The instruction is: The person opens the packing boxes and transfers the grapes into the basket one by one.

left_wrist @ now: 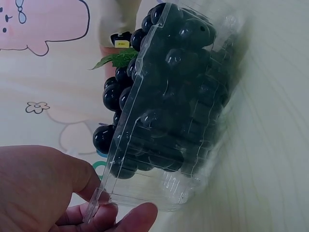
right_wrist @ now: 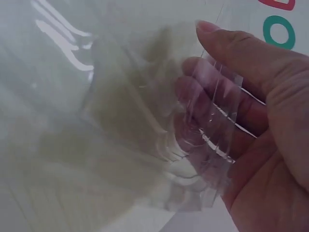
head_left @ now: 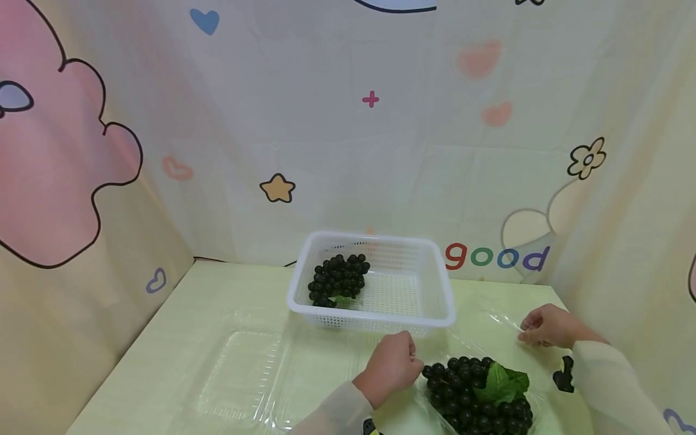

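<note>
A bunch of dark grapes (head_left: pixel 462 393) with a green leaf (head_left: pixel 500 383) lies in a clear plastic clamshell box at the near right. My left hand (head_left: pixel 393 365) is at the box's left side. In the left wrist view, its thumb and fingers pinch the corner rim (left_wrist: pixel 102 198) of the box, and some grapes rise above the rim. Over to the right, my right hand (head_left: pixel 554 326) holds the edge of the clear lid (right_wrist: pixel 120 96), which stands raised off the grapes. In the right wrist view, the fingers show through the clear plastic.
A white perforated basket (head_left: pixel 375 318) stands at the back of the table, with another dark grape bunch (head_left: pixel 338 278) in its left part. Another clear clamshell (head_left: pixel 234 374) lies opened on the left of the table. A printed curtain (head_left: pixel 326 121) hangs behind and at both sides.
</note>
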Action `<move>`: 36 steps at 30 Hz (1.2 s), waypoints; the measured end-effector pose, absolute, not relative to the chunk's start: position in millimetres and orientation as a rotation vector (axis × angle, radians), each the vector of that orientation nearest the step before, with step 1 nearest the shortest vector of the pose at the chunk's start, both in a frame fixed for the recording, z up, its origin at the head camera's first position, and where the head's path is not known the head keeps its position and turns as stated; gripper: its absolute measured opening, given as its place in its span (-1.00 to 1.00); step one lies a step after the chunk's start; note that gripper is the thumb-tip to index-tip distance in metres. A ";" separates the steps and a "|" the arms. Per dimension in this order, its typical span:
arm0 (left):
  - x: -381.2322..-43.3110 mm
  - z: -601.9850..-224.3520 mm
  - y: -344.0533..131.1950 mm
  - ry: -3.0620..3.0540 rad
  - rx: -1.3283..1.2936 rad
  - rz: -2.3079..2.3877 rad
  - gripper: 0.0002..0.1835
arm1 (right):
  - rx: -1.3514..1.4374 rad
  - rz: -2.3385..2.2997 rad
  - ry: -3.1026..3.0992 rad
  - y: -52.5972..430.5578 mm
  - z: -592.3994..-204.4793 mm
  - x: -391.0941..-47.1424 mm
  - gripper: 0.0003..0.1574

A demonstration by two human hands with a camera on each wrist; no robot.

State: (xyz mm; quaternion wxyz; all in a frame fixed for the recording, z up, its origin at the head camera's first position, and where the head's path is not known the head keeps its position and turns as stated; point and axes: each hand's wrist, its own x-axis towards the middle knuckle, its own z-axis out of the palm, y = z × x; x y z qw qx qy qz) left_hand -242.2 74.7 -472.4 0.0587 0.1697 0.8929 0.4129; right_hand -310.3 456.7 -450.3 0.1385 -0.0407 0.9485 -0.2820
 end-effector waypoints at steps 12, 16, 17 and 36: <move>-241.1 -475.4 66.4 2.671 0.505 1.286 -0.88 | -0.091 -0.579 2.810 444.8 -456.7 -311.8 -0.30; -237.3 -477.1 59.5 2.669 0.477 1.305 -0.91 | -0.220 -0.490 2.886 433.4 -447.6 -307.5 -0.20; -235.6 -477.9 57.4 2.665 0.464 1.319 -0.87 | -0.249 -0.491 2.899 429.2 -444.2 -305.5 -0.22; -190.2 -481.4 45.8 2.143 0.224 1.534 -0.74 | -0.369 -1.058 2.387 370.8 -436.0 -246.3 -0.48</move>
